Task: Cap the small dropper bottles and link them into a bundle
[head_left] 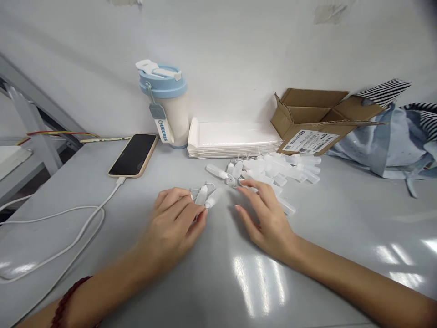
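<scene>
From the head camera, the tumbler [177,111] has a strap [163,130] reading roughly "GUCCRES"; the carton [290,120] bears a label [310,141] too small to read. Small bottles [269,166] heap on a glossy grey table [184,291]. The left hand [172,223] bunches its fingers at a few bottles — grip unclear; the right hand [268,218] spreads empty fingers beside the heap.

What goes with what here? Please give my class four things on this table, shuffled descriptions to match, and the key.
1. Phone
2. Cup
3. Box
4. Bottle pile

A. Brown, with flaps open
B. By the right hand
C. White cable plugged in
D. Blue lid on top

Pairs: 1-C, 2-D, 3-A, 4-B
</scene>
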Demonstrator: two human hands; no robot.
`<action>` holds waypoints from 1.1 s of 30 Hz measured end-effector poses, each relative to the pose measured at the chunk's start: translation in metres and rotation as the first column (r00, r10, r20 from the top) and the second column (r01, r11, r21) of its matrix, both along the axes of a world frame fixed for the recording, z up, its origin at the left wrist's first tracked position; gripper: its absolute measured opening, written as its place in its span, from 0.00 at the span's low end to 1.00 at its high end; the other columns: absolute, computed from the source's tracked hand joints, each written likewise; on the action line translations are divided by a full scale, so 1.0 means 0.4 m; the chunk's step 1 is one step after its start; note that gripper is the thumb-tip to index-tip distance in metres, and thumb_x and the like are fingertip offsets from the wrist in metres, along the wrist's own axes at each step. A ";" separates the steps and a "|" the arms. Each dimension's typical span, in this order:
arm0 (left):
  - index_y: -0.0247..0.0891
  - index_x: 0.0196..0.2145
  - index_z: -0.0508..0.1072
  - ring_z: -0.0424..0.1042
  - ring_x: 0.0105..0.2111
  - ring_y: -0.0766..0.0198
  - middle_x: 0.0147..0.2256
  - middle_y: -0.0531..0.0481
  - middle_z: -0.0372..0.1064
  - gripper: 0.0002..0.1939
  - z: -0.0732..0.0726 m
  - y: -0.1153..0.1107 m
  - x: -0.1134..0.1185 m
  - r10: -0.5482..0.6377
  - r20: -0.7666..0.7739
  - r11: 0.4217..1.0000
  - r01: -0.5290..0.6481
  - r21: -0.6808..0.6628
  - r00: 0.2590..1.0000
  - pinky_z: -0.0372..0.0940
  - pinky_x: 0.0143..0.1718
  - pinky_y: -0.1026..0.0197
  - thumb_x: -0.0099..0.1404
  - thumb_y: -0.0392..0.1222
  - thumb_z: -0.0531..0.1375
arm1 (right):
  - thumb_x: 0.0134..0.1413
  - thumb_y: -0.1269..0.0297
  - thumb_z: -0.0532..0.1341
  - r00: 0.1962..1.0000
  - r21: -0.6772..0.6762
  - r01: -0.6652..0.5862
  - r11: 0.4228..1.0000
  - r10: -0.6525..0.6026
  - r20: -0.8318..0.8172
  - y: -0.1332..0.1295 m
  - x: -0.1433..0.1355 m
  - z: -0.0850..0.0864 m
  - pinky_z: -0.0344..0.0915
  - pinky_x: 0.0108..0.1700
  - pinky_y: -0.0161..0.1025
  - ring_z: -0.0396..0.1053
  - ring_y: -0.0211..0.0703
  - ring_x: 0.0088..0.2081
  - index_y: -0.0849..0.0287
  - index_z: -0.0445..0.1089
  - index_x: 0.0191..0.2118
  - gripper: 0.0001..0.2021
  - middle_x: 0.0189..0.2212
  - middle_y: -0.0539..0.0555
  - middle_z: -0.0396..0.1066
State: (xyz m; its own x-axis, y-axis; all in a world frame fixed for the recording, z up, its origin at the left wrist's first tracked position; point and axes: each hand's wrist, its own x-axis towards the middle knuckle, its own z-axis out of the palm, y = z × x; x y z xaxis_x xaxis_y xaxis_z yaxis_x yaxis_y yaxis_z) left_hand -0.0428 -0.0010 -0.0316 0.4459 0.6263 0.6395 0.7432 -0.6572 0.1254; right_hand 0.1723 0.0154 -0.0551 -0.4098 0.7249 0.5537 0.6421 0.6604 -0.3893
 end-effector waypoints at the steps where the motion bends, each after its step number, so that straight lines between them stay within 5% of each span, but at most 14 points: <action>1: 0.34 0.26 0.70 0.65 0.30 0.59 0.20 0.52 0.64 0.06 -0.001 -0.001 0.000 -0.008 -0.035 1.000 0.008 -0.004 0.999 0.61 0.33 0.55 0.60 0.30 0.59 | 0.57 0.72 0.56 0.999 0.018 -0.004 1.000 0.004 0.034 -0.001 0.000 -0.002 0.64 0.48 0.52 0.61 0.54 0.50 0.66 0.61 0.51 0.16 0.49 0.67 0.61; 6: 0.36 0.23 0.67 0.64 0.30 0.59 0.20 0.53 0.65 0.10 -0.008 -0.017 0.009 -0.088 -0.098 0.993 0.079 -0.094 0.991 0.60 0.33 0.54 0.63 0.33 0.57 | 0.57 0.70 0.57 0.985 0.102 0.056 0.993 -0.072 0.158 -0.008 0.001 -0.008 0.64 0.48 0.55 0.61 0.59 0.51 0.70 0.61 0.51 0.17 0.50 0.70 0.61; 11: 0.36 0.29 0.69 0.65 0.33 0.58 0.25 0.50 0.68 0.05 -0.007 -0.027 0.012 -0.131 -0.044 0.981 0.123 -0.151 0.990 0.62 0.36 0.53 0.63 0.35 0.58 | 0.57 0.71 0.56 0.981 0.048 0.086 0.995 -0.093 0.171 -0.003 -0.001 -0.009 0.67 0.46 0.52 0.62 0.57 0.50 0.70 0.63 0.48 0.14 0.48 0.70 0.62; 18: 0.33 0.48 0.68 0.59 0.56 0.52 0.53 0.42 0.66 0.13 -0.008 -0.026 0.019 -0.245 -0.223 0.954 0.193 -0.229 0.944 0.59 0.53 0.50 0.66 0.38 0.54 | 0.57 0.76 0.53 0.998 -0.039 -0.034 0.999 0.036 0.051 0.002 -0.002 -0.009 0.69 0.40 0.45 0.63 0.49 0.44 0.65 0.65 0.44 0.10 0.43 0.64 0.61; 23: 0.30 0.49 0.68 0.64 0.54 0.52 0.51 0.40 0.68 0.16 -0.034 -0.016 0.013 -0.183 -0.317 0.973 0.125 -0.196 0.930 0.61 0.53 0.49 0.68 0.43 0.52 | 0.58 0.76 0.52 0.977 -0.116 -0.212 0.970 0.214 -0.001 -0.002 -0.002 -0.002 0.69 0.41 0.44 0.64 0.46 0.43 0.63 0.62 0.47 0.11 0.43 0.63 0.61; 33: 0.31 0.47 0.68 0.64 0.53 0.51 0.48 0.39 0.69 0.14 -0.034 -0.012 0.004 -0.116 -0.244 0.978 0.069 -0.196 0.963 0.64 0.52 0.47 0.68 0.39 0.50 | 0.58 0.74 0.53 0.978 -0.183 -0.204 0.962 0.193 -0.075 0.002 -0.002 -0.004 0.71 0.42 0.45 0.68 0.45 0.42 0.58 0.59 0.49 0.13 0.42 0.60 0.63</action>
